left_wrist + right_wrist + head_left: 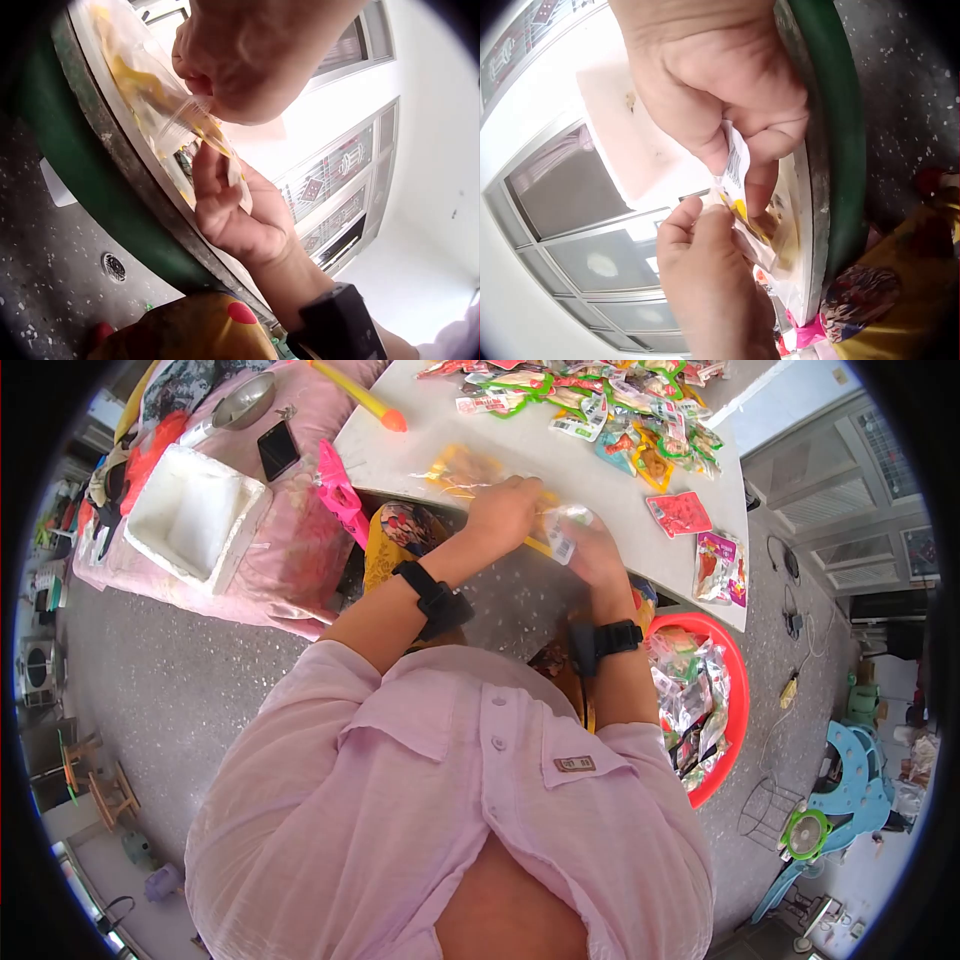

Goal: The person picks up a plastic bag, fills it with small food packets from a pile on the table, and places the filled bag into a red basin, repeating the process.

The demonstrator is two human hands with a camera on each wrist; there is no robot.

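Observation:
Both hands are at the near edge of the white table [400, 460], on one clear and yellow plastic packet [139, 79]. The left hand [505, 515] pinches the packet's middle between thumb and fingers, with part of the plastic stretching to its left over the table. The right hand [597, 552] grips the packet's other end, where a white label with a barcode [736, 161] shows between thumb and fingers. In the right wrist view the two hands nearly touch. What lies inside the packet is blurred.
Many colourful packets [625, 405] are piled at the table's back. A red packet [679, 513] and a purple one [716, 568] lie on the right. A red basin [735, 705] of packets stands below; a white foam box [190, 515] sits on the left.

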